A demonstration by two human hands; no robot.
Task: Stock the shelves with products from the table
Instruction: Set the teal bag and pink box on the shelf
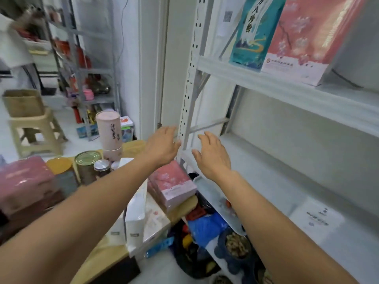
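- Pink boxes (172, 185) lay stacked on the worktop (114, 251), near its right edge.
- The left hand (163, 145) reached out empty, fingers loosely spread, close to the shelf upright (187, 89).
- The right hand (213, 155) hovered open and empty above the bare middle shelf (266, 177).

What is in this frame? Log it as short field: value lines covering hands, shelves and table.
left hand: empty, open, by the shelf upright
right hand: empty, open, over the middle shelf
top shelf: teal bag, pink box
table: pink boxes, white boxes, tin can, pink canister
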